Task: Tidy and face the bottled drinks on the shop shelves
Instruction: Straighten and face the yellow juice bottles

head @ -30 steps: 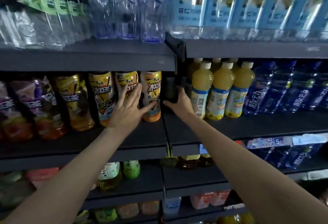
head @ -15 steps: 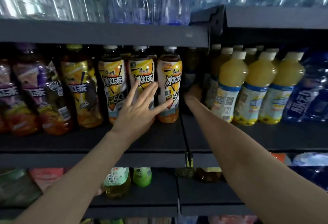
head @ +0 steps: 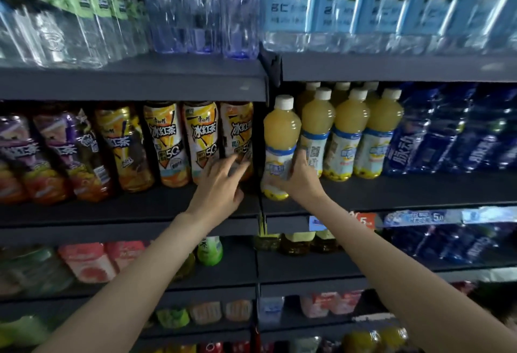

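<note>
My right hand (head: 303, 182) grips the lower body of a yellow juice bottle (head: 281, 134) with a white cap, which stands at the left end of the right-hand middle shelf (head: 405, 193). Three more yellow juice bottles (head: 349, 129) stand in a row just right of it, with others behind. My left hand (head: 221, 187) reaches with straight fingers to the iced tea bottles (head: 201, 140) on the left-hand shelf (head: 126, 210), its fingertips touching the rightmost one (head: 237, 134). The tea labels face forward.
Blue drink bottles (head: 453, 140) fill the shelf right of the juice. Purple and yellow tea bottles (head: 70, 154) stand to the left. Clear water bottles (head: 195, 8) and blue-labelled bottles (head: 391, 3) sit on the shelf above. Lower shelves hold mixed drinks (head: 209, 252) and price tags (head: 419, 217).
My right hand, which was reaching deep into the shelf, has brought a yellow juice bottle forward to the left end of the front row. My left hand has shifted right along the tea bottles.
</note>
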Demonstrator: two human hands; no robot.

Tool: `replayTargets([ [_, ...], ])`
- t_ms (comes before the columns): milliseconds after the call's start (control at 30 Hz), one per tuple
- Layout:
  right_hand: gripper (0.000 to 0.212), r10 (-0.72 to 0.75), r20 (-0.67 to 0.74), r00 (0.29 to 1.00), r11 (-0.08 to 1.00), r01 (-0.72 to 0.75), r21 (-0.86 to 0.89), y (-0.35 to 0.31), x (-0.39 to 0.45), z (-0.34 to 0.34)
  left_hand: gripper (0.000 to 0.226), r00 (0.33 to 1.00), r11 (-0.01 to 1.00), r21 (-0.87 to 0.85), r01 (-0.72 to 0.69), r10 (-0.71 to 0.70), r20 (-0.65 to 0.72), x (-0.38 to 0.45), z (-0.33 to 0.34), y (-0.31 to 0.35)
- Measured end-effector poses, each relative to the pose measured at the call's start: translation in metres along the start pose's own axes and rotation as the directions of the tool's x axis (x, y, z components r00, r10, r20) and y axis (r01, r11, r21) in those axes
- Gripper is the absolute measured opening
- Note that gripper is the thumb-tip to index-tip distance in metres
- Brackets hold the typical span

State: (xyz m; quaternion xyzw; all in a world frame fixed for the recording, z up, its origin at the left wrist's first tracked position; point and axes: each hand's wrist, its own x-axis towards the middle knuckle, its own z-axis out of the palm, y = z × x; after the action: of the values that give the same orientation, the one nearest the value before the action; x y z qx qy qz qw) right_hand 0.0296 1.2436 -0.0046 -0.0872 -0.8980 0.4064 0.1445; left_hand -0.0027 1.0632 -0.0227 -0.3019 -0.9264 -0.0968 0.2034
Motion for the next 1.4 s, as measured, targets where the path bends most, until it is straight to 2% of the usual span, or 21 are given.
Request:
replayTargets([
  [100, 0.068, -0.041, -0.042, 0.998, 0.993, 0.045, 0.105, -0.007, -0.005, -0.013, 0.064, 0.995, 0.927, -0.367, 0.074, -0.045, 0.087, -0.004, -0.004, 0.016],
  [200, 0.060, -0.036, -0.027, 0.999, 0.974, 0.041, 0.222, -0.005, -0.012, -0.020, 0.066, 0.950, 0.640, -0.714, 0.284, -0.086, 0.301, -0.007, -0.018, 0.030],
  [300, 0.036, -0.005, 0.129, 0.992, 0.814, -0.070, 0.577, -0.009, -0.029, -0.033, 0.052, 0.905, 0.404, -0.815, 0.416, -0.097, 0.414, -0.014, -0.031, 0.036],
  [400, 0.026, -0.028, 0.248, 0.968, 0.595, -0.184, 0.782, -0.017, -0.041, -0.043, 0.046, 0.814, -0.045, -0.814, 0.579, -0.016, 0.581, -0.017, -0.046, 0.036],
  [433, 0.029, -0.025, 0.268, 0.963, 0.532, -0.214, 0.819, -0.019, -0.041, -0.045, 0.040, 0.804, -0.131, -0.798, 0.588, -0.013, 0.594, -0.018, -0.052, 0.038],
  [467, 0.032, -0.021, 0.285, 0.958, 0.496, -0.238, 0.835, -0.023, -0.042, -0.048, 0.034, 0.811, -0.133, -0.807, 0.575, -0.043, 0.584, -0.018, -0.056, 0.041],
  [500, 0.033, -0.007, 0.297, 0.955, 0.486, -0.256, 0.836, -0.027, -0.043, -0.050, 0.031, 0.831, -0.024, -0.836, 0.549, -0.098, 0.548, -0.018, -0.060, 0.044],
  [600, 0.037, 0.079, 0.348, 0.934, 0.501, -0.339, 0.797, -0.033, -0.049, -0.053, 0.051, 0.938, 0.604, -0.718, 0.346, -0.241, 0.250, -0.023, -0.063, 0.044],
  [633, 0.041, 0.113, 0.371, 0.922, 0.473, -0.378, 0.796, -0.034, -0.052, -0.051, 0.058, 0.962, 0.727, -0.634, 0.262, -0.245, 0.117, -0.027, -0.064, 0.042],
  [733, 0.042, 0.187, 0.445, 0.876, 0.252, -0.481, 0.840, -0.041, -0.058, -0.042, 0.065, 0.981, 0.934, -0.356, -0.030, -0.042, -0.192, -0.033, -0.070, 0.042],
  [800, 0.038, 0.202, 0.461, 0.864, 0.104, -0.487, 0.867, -0.047, -0.061, -0.039, 0.069, 0.959, 0.950, -0.267, -0.160, 0.086, -0.271, -0.035, -0.075, 0.043],
  [833, 0.037, 0.202, 0.447, 0.871, 0.074, -0.469, 0.880, -0.048, -0.061, -0.039, 0.071, 0.958, 0.932, -0.321, -0.166, 0.075, -0.278, -0.035, -0.079, 0.042],
  [900, 0.037, 0.166, 0.393, 0.904, 0.101, -0.412, 0.905, -0.048, -0.062, -0.042, 0.070, 0.975, 0.831, -0.554, -0.059, -0.070, -0.209, -0.036, -0.084, 0.039],
  [967, 0.032, 0.113, 0.339, 0.934, 0.152, -0.353, 0.923, -0.047, -0.061, -0.048, 0.056, 0.976, 0.580, -0.798, 0.166, -0.212, 0.049, -0.038, -0.088, 0.036],
  [1033, 0.022, 0.065, 0.307, 0.950, 0.199, -0.313, 0.929, -0.047, -0.062, -0.054, 0.037, 0.937, 0.249, -0.912, 0.326, -0.217, 0.275, -0.040, -0.087, 0.031],
  [1067, 0.021, 0.042, 0.295, 0.955, 0.218, -0.297, 0.930, -0.047, -0.062, -0.056, 0.033, 0.927, 0.157, -0.923, 0.352, -0.196, 0.321, -0.041, -0.086, 0.030],
  [1100, 0.022, 0.018, 0.285, 0.958, 0.230, -0.282, 0.931, -0.047, -0.062, -0.057, 0.034, 0.927, 0.142, -0.923, 0.358, -0.175, 0.332, -0.041, -0.085, 0.029],
  [1133, 0.025, -0.009, 0.282, 0.959, 0.242, -0.272, 0.931, -0.046, -0.063, -0.057, 0.037, 0.933, 0.189, -0.918, 0.348, -0.160, 0.321, -0.041, -0.085, 0.029],
  [1233, 0.039, -0.057, 0.309, 0.949, 0.345, -0.272, 0.898, -0.044, -0.068, -0.056, 0.055, 0.974, 0.543, -0.810, 0.223, -0.152, 0.166, -0.042, -0.078, 0.029],
  [1300, 0.043, 0.036, 0.327, 0.944, 0.418, -0.311, 0.853, -0.044, -0.072, -0.055, 0.063, 0.991, 0.725, -0.683, 0.092, -0.130, -0.005, -0.044, -0.074, 0.030],
  [1400, 0.041, 0.150, 0.274, 0.950, 0.393, -0.311, 0.865, -0.038, -0.074, -0.050, 0.062, 0.991, 0.834, -0.551, -0.039, -0.038, -0.129, -0.042, -0.071, 0.032],
])
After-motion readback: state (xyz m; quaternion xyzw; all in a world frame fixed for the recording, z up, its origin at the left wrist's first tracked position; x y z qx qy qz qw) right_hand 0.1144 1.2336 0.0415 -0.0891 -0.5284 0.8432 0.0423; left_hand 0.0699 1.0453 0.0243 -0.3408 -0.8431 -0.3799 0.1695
